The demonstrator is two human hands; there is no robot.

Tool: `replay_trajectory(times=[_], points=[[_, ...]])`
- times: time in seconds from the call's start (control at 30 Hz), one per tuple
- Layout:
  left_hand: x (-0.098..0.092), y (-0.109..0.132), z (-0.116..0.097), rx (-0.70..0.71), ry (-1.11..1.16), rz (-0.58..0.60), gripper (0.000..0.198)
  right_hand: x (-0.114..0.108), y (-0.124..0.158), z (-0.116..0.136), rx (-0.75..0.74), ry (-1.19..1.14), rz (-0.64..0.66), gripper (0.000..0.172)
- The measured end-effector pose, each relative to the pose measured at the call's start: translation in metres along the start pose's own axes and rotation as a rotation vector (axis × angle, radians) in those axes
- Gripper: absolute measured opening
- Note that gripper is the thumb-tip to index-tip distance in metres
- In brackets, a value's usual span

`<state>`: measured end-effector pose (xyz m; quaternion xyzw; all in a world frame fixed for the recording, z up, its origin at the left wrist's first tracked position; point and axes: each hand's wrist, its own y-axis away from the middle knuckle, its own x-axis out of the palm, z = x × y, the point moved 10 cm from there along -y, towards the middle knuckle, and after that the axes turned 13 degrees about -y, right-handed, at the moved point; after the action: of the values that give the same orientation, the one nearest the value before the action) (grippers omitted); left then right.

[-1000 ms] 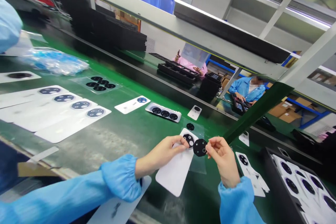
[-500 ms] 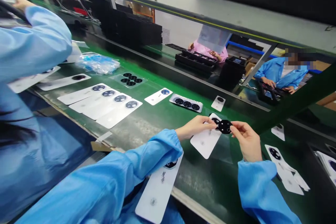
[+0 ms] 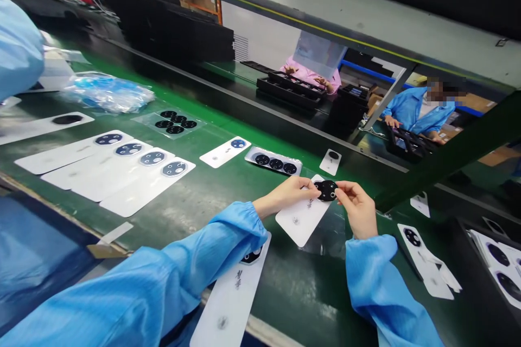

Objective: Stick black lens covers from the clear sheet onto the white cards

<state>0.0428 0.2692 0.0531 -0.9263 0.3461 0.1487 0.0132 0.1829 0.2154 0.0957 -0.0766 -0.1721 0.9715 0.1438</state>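
A black round disc with small holes (image 3: 326, 191) is held up between my two hands. My left hand (image 3: 290, 193) pinches its left edge, and the fingers of my right hand (image 3: 360, 209) are closed on its right edge. Right behind and below the disc, a white phone-back panel (image 3: 299, 225) lies on a clear plastic sheet. The disc covers part of the panel's top end; I cannot tell whether they touch. Under my left sleeve another white panel (image 3: 230, 303) sticks out over the table's near edge, its black round area partly hidden.
Several overlapping white panels (image 3: 134, 187) lie to the left, near a bag of blue film (image 3: 109, 92) and a sheet of black discs (image 3: 175, 122). A strip with three discs (image 3: 273, 161) lies beyond my left hand. A black tray (image 3: 468, 260) stands at right; a co-worker's sleeve (image 3: 18, 46) is at left.
The view has shifted, so the bench scene sits further left. My hands have brought the disc closer over the panel's top end. The co-worker's arm at left has mostly left the view.
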Motion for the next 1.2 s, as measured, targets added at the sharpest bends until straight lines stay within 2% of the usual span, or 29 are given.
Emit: replay_trajectory(times=[0.23,0.4,0.47,0.53,0.6,0.67,0.73,0.8,0.9,1.0,1.2], points=[[-0.002,-0.001,-0.002,0.015,0.026,-0.028,0.028,0.017,0.001,0.023,-0.1,0.202,0.153,0.041],[-0.003,0.002,-0.005,0.004,0.051,-0.036,0.026,0.03,0.006,0.043,-0.374,0.564,0.186,0.037],[-0.003,0.002,-0.004,-0.001,0.068,-0.032,0.026,0.027,0.008,0.052,-0.462,0.636,0.162,0.037],[-0.003,0.001,-0.002,-0.004,0.093,-0.026,0.028,0.015,0.014,0.064,-0.488,0.645,0.086,0.034],[-0.006,0.0,0.0,-0.009,0.126,-0.025,0.029,0.0,0.029,0.077,-0.448,0.557,0.005,0.032],[-0.008,-0.002,0.002,-0.019,0.168,-0.024,0.03,0.001,0.055,0.084,-0.386,0.361,0.041,0.032],[-0.01,-0.004,0.005,-0.03,0.219,-0.01,0.029,0.033,0.089,0.08,-0.314,0.183,0.293,0.04],[-0.008,-0.006,0.007,-0.037,0.268,0.012,0.027,0.079,0.127,0.072,-0.319,0.182,0.576,0.047],[-0.003,-0.01,0.011,-0.05,0.32,0.052,0.018,0.129,0.159,0.056,-0.415,0.216,0.817,0.053],[0.001,-0.012,0.015,-0.062,0.342,0.101,0.014,0.151,0.164,0.038,-0.481,0.274,0.925,0.05],[-0.005,-0.006,0.005,-0.006,0.38,0.21,0.016,0.151,0.167,0.023,-0.501,0.344,0.914,0.052]])
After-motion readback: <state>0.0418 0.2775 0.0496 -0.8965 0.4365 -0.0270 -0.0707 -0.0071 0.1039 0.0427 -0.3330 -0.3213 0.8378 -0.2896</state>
